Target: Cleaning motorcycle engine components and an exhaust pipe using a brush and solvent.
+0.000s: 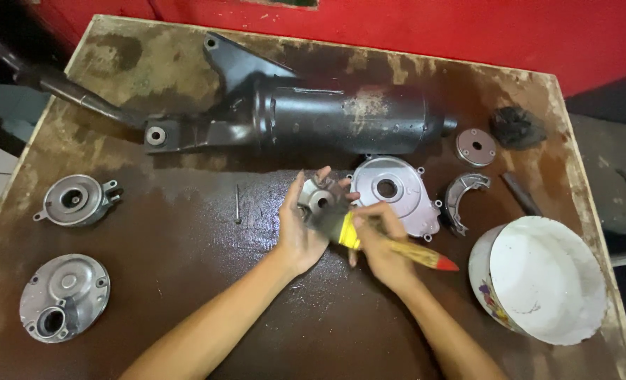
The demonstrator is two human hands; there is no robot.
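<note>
Item, in hand: small round metal engine part [320, 197], grey, vaned or ribbed, held up on edge in the left hand [300, 229], fingers curled round its rim, just above the middle of the table

Item, in hand: paintbrush [390, 246], wooden handle with red tip and yellow ferrule, gripped tight in the right hand [381, 243]; dark bristles pressed against the face of the held part

Item: wooden table [186, 281], brown, worn pale at the edges; the middle shines wet and dark

Item: black exhaust muffler [327, 116] with its pipe, lying across the far side

Item: flat grey engine cover [397, 193] with a centre hole, just behind the hands

Item: curved brake shoe [462, 197] and small round disc [476, 146], to the right of it

Item: two grey round housings [77, 200] [63, 295], far left, well apart from the hands

Item: white bowl [538, 278], near right corner, tipped on its side

Item: thin pin [238, 204] left of the hands; dark rag [517, 127] at the far right

Progress, as judged: brushing of the held part is under way; whether the laid-out pieces are already done cannot be told
</note>
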